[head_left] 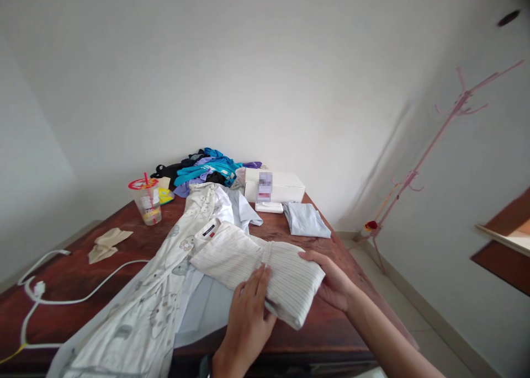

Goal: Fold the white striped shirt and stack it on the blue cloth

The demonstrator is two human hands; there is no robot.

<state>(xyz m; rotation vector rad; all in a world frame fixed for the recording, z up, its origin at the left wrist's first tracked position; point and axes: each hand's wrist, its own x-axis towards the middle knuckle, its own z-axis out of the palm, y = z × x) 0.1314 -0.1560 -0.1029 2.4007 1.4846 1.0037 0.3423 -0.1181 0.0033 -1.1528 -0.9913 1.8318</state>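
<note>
A white shirt with thin grey stripes (232,254) lies partly folded in front of me, its collar and dark label toward the far left. My right hand (335,284) grips the shirt's right end, thumb on top and the other fingers underneath, raising that end off the table. My left hand (250,317) is at the near edge of the shirt's middle, fingers pressed together on top and thumb at the fold's edge. Under the shirt and to its left are white trousers with a grey cartoon print (155,295) and a pale grey garment (211,303).
On the dark red wooden table (120,281) are a plastic cup with a straw (149,204), a beige cloth (108,244), a white cable (83,301), heaped clothes (215,167), a white box (284,186) and a folded grey garment (306,219). A pink coat stand (430,140) stands right.
</note>
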